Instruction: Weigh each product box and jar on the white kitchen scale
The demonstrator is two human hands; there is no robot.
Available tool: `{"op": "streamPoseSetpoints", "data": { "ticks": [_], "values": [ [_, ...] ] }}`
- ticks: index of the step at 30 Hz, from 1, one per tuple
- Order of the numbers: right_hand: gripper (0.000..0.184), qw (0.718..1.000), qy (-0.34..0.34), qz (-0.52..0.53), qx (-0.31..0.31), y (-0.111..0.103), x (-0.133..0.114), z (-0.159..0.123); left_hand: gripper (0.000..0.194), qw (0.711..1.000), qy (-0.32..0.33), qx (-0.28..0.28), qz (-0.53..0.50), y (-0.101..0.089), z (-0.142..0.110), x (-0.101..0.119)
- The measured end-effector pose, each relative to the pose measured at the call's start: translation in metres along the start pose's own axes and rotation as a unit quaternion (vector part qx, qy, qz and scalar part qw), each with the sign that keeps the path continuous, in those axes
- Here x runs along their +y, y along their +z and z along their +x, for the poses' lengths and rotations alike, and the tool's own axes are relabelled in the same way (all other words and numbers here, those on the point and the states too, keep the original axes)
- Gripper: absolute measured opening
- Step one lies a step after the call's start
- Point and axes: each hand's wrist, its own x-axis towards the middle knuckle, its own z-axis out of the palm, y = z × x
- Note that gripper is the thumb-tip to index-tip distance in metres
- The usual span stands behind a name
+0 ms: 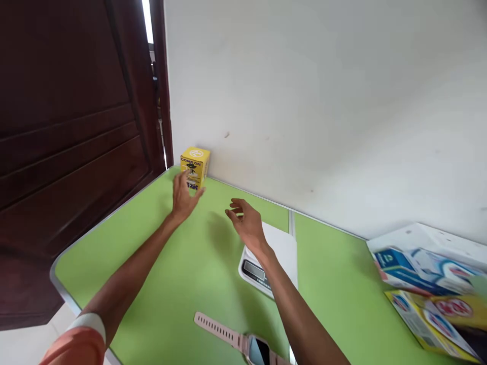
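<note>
A yellow box (197, 167) with a dark printed figure and the words "COME ON" stands upright at the table's far corner, by the wall. My left hand (184, 196) is in front of it, thumb and fingers spread and holding nothing; whether the fingertips touch the box I cannot tell. Over the white digital scale (279, 248) hangs my right hand (247, 223), its fingers loosely bent and apart, with nothing visible in them. My right hand and forearm hide part of the scale. Its display looks blank.
A smartwatch with a pink strap (220, 328) lies at the table's near edge. On the right, a white open container (422, 235) and colourful packets (437, 319) are grouped. The green table (152, 304) meets a white wall; a dark wooden door (68, 126) stands left.
</note>
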Motion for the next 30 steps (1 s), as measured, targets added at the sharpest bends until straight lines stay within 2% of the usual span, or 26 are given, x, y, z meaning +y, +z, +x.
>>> {"op": "streamPoseSetpoints", "data": {
  "ticks": [2,5,9,12,15,18,21,25,30],
  "values": [
    [0.053,1.0,-0.006,-0.007,-0.016,0.024,0.003,0.035,0.089,0.997,-0.059,0.038,0.012,-0.009,0.028,-0.032],
    [0.082,0.999,0.018,-0.018,-0.028,0.053,0.006,0.087,0.115,0.991,-0.128,0.018,-0.019,-0.014,0.067,-0.07],
    [0.12,0.998,0.048,0.012,-0.025,0.079,-0.003,0.149,0.134,0.976,-0.155,-0.096,-0.12,-0.013,0.112,-0.097],
    [0.12,0.997,0.018,0.059,-0.042,0.091,-0.013,0.182,0.13,0.948,-0.151,-0.2,-0.196,-0.007,0.134,-0.101],
    [0.115,0.986,-0.001,0.142,-0.089,0.099,-0.018,0.196,0.116,0.912,-0.14,-0.275,-0.271,0.002,0.142,-0.097],
    [0.118,0.976,0.033,0.183,-0.111,0.1,-0.016,0.196,0.104,0.882,-0.14,-0.326,-0.31,0.008,0.14,-0.091],
    [0.117,0.979,0.041,0.164,-0.117,0.097,-0.013,0.183,0.1,0.868,-0.148,-0.35,-0.318,0.002,0.131,-0.087],
    [0.112,0.983,0.025,0.131,-0.13,0.09,-0.011,0.144,0.093,0.846,-0.154,-0.393,-0.324,-0.024,0.101,-0.076],
    [0.11,0.976,-0.001,0.129,-0.176,0.086,-0.017,0.068,0.069,0.842,-0.177,-0.425,-0.282,-0.07,0.035,-0.051]
  ]
}}
